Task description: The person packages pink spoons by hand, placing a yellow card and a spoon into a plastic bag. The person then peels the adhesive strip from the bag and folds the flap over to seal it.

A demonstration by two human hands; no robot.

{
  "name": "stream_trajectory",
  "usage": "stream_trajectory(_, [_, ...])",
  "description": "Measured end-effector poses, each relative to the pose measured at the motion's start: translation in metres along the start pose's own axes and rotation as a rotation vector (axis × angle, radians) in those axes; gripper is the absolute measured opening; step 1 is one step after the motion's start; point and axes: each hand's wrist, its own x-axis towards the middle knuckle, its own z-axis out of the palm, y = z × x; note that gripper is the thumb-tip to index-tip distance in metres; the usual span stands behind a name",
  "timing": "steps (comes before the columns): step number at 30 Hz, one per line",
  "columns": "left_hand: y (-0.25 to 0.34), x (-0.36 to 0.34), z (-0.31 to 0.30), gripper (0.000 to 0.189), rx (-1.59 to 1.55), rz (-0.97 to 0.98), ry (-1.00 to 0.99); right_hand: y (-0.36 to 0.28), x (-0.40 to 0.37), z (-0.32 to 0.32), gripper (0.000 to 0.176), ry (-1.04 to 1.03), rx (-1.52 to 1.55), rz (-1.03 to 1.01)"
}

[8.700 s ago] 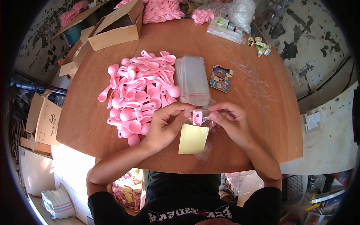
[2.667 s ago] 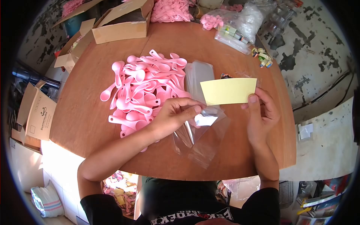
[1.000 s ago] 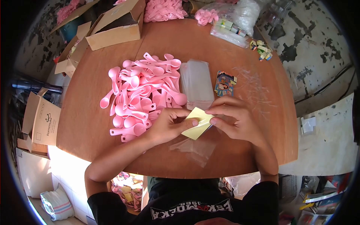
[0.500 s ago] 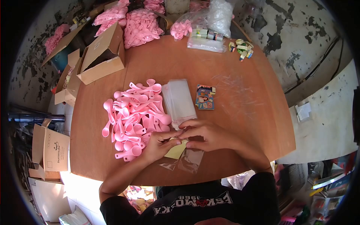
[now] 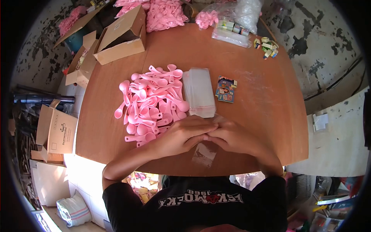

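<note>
My left hand (image 5: 188, 133) and my right hand (image 5: 234, 137) meet over the near part of the table, fingers closed and pressed together at the tips. What they hold is hidden behind the fingers, and I cannot tell what it is. Just below them is a clear plastic bag (image 5: 205, 155). To the left, close to my left hand, lies a heap of pink plastic spoons (image 5: 150, 101). A stack of clear plastic sleeves (image 5: 200, 92) lies beyond my fingers. Right of that stack sits a small pile of printed cards (image 5: 225, 91).
An opened cardboard box (image 5: 120, 38) stands at the table's back left. Bags of pink spoons (image 5: 166, 15) are behind it. Bundled card packs (image 5: 232, 28) on plastic sleeves and loose folded cards (image 5: 267, 48) lie at the back right. A printed carton (image 5: 62, 131) stands left of the table.
The pale yellow card seen between my fingers is now hidden. My hands have closed together, left fingers against right. The whole view has shifted, with the table higher and further right.
</note>
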Motion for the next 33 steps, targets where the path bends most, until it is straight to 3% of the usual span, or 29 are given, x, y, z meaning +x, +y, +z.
stream_trajectory(2, [0.014, 0.012, -0.009, 0.049, 0.148, 0.135, 0.012, -0.007, 0.002, -0.003, 0.025, 0.031, -0.026, 0.035])
stream_trajectory(4, [0.028, 0.02, -0.022, 0.049, 0.149, 0.003, -0.034, -0.016, 0.002, -0.006, 0.021, 0.215, 0.159, 0.219])
stream_trajectory(5, [0.031, 0.023, -0.027, 0.048, 0.135, -0.118, -0.091, -0.013, -0.001, -0.001, 0.027, 0.286, 0.278, 0.19])
stream_trajectory(6, [0.03, 0.027, -0.031, 0.048, 0.097, -0.011, -0.031, -0.014, -0.002, 0.001, 0.027, 0.267, 0.283, 0.185])
stream_trajectory(8, [0.027, 0.033, -0.043, 0.049, 0.183, 0.052, 0.036, -0.016, 0.0, 0.005, 0.033, 0.594, 0.338, 0.041])
stream_trajectory(9, [0.038, 0.036, -0.057, 0.049, 0.234, -0.024, 0.013, -0.009, 0.004, 0.011, 0.042, 0.718, 0.425, -0.119])
stream_trajectory(12, [0.047, 0.034, -0.08, 0.048, 0.276, -0.045, 0.114, -0.015, 0.009, 0.017, 0.038, 0.79, 0.445, -0.081])
stream_trajectory(15, [0.042, 0.008, -0.084, 0.046, 0.319, -0.129, 0.178, -0.027, 0.028, 0.019, 0.015, 0.516, 0.13, 0.001])
stream_trajectory(16, [0.044, -0.003, -0.084, 0.045, 0.35, -0.166, 0.192, -0.026, 0.035, 0.026, 0.015, 0.502, 0.145, -0.002])
stream_trajectory(18, [0.045, -0.025, -0.083, 0.045, 0.362, -0.226, 0.211, -0.022, 0.049, 0.039, 0.017, 0.255, 0.023, -0.047])
stream_trajectory(20, [0.042, -0.054, -0.077, 0.045, 0.306, -0.36, 0.304, -0.019, 0.067, 0.057, 0.018, 0.267, 0.075, -0.051])
stream_trajectory(22, [0.043, -0.079, -0.073, 0.046, 0.299, -0.362, 0.344, -0.008, 0.084, 0.07, 0.017, 0.265, -0.048, -0.097])
stream_trajectory(24, [0.04, -0.106, -0.064, 0.041, 0.256, -0.332, 0.548, -0.007, 0.1, 0.076, 0.022, 0.238, -0.072, -0.127])
stream_trajectory(25, [0.039, -0.12, -0.059, 0.041, 0.256, -0.333, 0.547, -0.005, 0.108, 0.083, 0.026, 0.216, -0.155, -0.209])
stream_trajectory(27, [0.035, -0.145, -0.047, 0.044, 0.063, -0.456, 0.74, 0.0, 0.119, 0.099, 0.035, 0.194, -0.31, -0.309])
stream_trajectory(30, [0.032, -0.164, -0.028, 0.043, -0.051, -0.515, 0.874, -0.001, 0.131, 0.107, 0.031, 0.195, -0.31, -0.323])
stream_trajectory(33, [0.027, -0.173, -0.018, 0.045, -0.054, -0.565, 0.846, 0.006, 0.135, 0.109, 0.03, 0.142, -0.312, -0.335])
